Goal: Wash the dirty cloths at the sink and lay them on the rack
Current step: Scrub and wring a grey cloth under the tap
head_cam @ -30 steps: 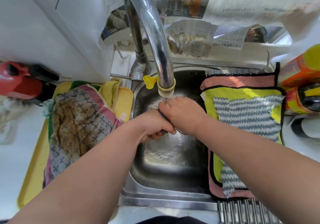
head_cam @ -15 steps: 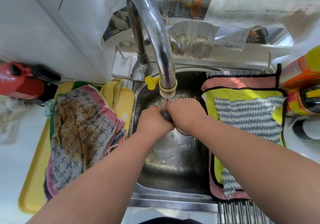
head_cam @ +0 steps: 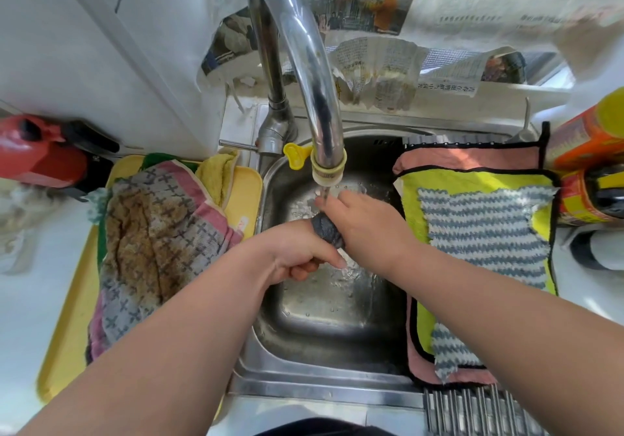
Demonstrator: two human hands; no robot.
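Note:
A small dark grey cloth (head_cam: pixel 327 229), wrung into a tight roll, is held over the steel sink (head_cam: pixel 337 314) under the running tap (head_cam: pixel 328 165). My left hand (head_cam: pixel 297 249) grips its near end and my right hand (head_cam: pixel 368 222) grips its far end. A stained grey-and-pink cloth (head_cam: pixel 152 246) lies on top of a pile on the yellow tray (head_cam: pixel 67 341) at the left. On the rack (head_cam: pixel 472 408) across the sink's right side lie a blue-striped cloth (head_cam: pixel 486 233), a yellow one (head_cam: pixel 439 182) and a pink one (head_cam: pixel 472 157).
Orange and yellow bottles (head_cam: pixel 594 165) stand at the right edge. A red object (head_cam: pixel 37 151) lies at the far left on the white counter. Newspaper (head_cam: pixel 371 74) covers the wall behind the tap. A yellow tap handle (head_cam: pixel 293 155) sticks out beside the spout.
My left hand has drawn back toward me and lower, and the dark cloth roll now shows between the two hands. Water keeps running over my right hand.

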